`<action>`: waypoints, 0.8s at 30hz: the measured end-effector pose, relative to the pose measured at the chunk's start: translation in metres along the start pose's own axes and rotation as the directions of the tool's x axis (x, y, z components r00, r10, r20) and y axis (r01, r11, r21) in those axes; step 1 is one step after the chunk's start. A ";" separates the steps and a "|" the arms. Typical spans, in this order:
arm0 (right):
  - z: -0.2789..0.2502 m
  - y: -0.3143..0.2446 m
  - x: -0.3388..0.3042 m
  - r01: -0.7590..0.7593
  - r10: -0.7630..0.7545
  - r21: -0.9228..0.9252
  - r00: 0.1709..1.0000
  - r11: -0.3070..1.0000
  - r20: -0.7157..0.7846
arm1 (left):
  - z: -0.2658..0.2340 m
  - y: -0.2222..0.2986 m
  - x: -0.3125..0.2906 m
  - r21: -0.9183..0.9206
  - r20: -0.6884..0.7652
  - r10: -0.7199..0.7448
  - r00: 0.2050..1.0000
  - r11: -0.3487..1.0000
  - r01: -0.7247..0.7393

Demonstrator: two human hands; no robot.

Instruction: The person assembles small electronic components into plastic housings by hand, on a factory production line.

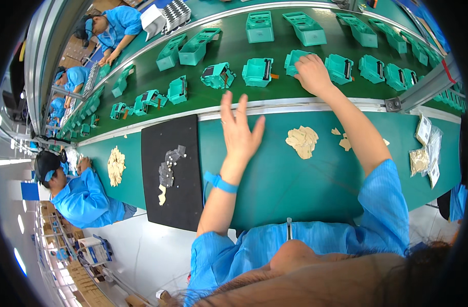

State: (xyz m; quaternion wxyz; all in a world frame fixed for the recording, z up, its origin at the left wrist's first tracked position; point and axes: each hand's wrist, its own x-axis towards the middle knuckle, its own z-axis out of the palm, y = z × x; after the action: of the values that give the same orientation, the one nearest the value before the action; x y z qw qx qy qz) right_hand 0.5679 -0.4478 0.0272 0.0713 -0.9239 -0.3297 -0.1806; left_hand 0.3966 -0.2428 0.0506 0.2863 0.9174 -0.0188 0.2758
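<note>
My right hand (314, 75) reaches over the line, its fingers bent down onto a teal plastic housing (291, 58) and gripping its near side. The fingertips are partly hidden. My left hand (239, 132), with a blue band at the wrist, hovers empty over the bench's far edge, fingers spread. Just beyond it stand a teal housing with a dark strip and orange tab (257, 72) and another with exposed dark parts (217, 75). To the right of the gripped one sits a similar housing (339, 68). A pile of cream-coloured flat pieces (302, 141) lies between my forearms.
A metal rail (275, 108) separates the bench from the green belt. Larger teal casings (259, 27) line its far side. Left is a black mat (160, 138) with small grey pieces (166, 173); right are plastic bags (432, 148) and a metal post (431, 84). A co-worker (83, 192) sits left.
</note>
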 end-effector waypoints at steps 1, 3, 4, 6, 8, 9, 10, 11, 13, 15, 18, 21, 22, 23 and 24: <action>-0.004 0.000 -0.001 -0.043 0.035 0.099 0.996 0.994 0.076 | -0.006 0.011 -0.007 0.004 0.041 0.036 0.998 0.999 -0.037; -0.021 -0.019 -0.003 -0.145 0.096 0.367 0.984 0.919 0.147 | -0.023 0.022 -0.020 0.026 0.078 0.045 0.996 0.999 -0.048; -0.046 -0.035 -0.011 -0.199 0.145 0.517 0.979 0.832 0.144 | -0.031 0.028 -0.025 -0.029 0.089 0.070 0.994 0.997 -0.067; -0.098 -0.064 -0.042 -0.400 0.035 0.869 0.912 0.290 0.408 | -0.041 0.041 -0.039 -0.105 0.104 0.090 0.991 0.991 -0.079; -0.124 -0.084 -0.081 -0.559 -0.239 0.799 0.826 -0.222 0.511 | -0.050 0.051 -0.049 -0.227 0.037 0.310 0.950 0.928 -0.294; -0.130 -0.090 -0.103 -0.656 -0.312 0.654 0.755 -0.376 0.577 | -0.047 0.054 -0.056 -0.273 0.034 0.319 0.947 0.915 -0.298; -0.138 -0.098 -0.115 -0.693 -0.412 0.500 0.716 -0.520 0.564 | -0.051 0.057 -0.064 -0.384 0.054 0.357 0.932 0.869 -0.311; -0.138 -0.107 -0.128 -0.736 -0.443 0.399 0.659 -0.547 0.608 | -0.054 0.058 -0.074 -0.479 0.064 0.390 0.919 0.819 -0.315; -0.134 -0.106 -0.141 -0.769 -0.447 0.415 0.627 -0.486 0.638 | -0.062 0.065 -0.083 -0.494 0.158 0.331 0.930 0.842 -0.215; -0.131 -0.102 -0.142 -0.670 -0.112 0.719 0.741 -0.184 0.662 | -0.064 0.071 -0.078 -0.497 0.251 0.276 0.928 0.859 -0.120; -0.122 -0.078 -0.121 -0.250 0.092 0.579 0.953 0.776 0.288 | -0.063 0.074 -0.067 -0.390 0.484 0.162 0.860 0.920 0.046; -0.115 -0.075 -0.115 -0.127 -0.013 0.457 0.957 0.880 0.291 | -0.049 0.073 -0.073 -0.306 0.618 0.154 0.771 0.950 0.055; -0.112 -0.076 -0.115 -0.084 -0.078 0.447 0.940 0.891 0.331 | -0.050 0.074 -0.071 -0.310 0.618 0.157 0.770 0.949 0.055; -0.111 -0.078 -0.115 -0.086 -0.075 0.444 0.940 0.892 0.332 | -0.053 0.075 -0.067 -0.317 0.638 0.165 0.752 0.947 0.061; -0.111 -0.080 -0.116 -0.097 -0.065 0.410 0.929 0.907 0.363 | -0.055 0.074 -0.064 -0.323 0.658 0.174 0.732 0.944 0.066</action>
State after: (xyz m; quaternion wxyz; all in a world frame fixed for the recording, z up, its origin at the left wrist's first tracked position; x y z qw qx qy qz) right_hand 0.4024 -0.4812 0.0869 0.2071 -0.9066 -0.3607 0.0720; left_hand 0.3012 -0.2832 0.0936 0.3984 0.8932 -0.1941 -0.0766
